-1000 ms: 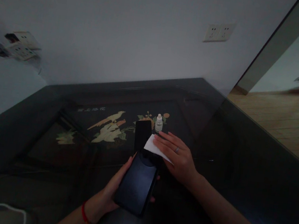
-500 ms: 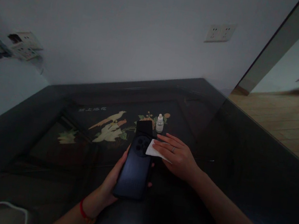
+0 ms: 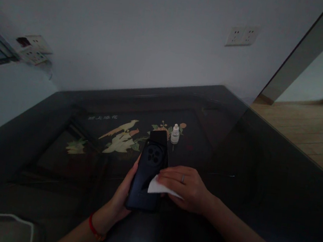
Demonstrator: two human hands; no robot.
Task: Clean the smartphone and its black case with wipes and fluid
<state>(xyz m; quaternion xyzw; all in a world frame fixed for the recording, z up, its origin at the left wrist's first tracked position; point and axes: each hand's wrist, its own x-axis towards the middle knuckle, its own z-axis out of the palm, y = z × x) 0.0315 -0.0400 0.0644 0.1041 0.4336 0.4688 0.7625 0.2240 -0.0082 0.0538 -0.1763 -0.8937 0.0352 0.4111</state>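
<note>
1. Before us, the dark table [image 3: 234, 154] stretches back to its far edge.
2. Our left hand [image 3: 120, 199] grasps the phone [image 3: 141, 184] above the table, short of that edge; we should hold it steady.
3. Our right hand [image 3: 188, 189] grips a white wipe [image 3: 157, 187] over the phone's back, best pressed flat.

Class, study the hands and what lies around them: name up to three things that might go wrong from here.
1. The dark phone rests in the left hand; pushing on it with the white cloth might make it slip onto the table.
2. The small bottle stands upright just beyond the right hand, so a forward swing might tip it.
3. The ring on that hand might scratch the phone if it touches it.
</note>
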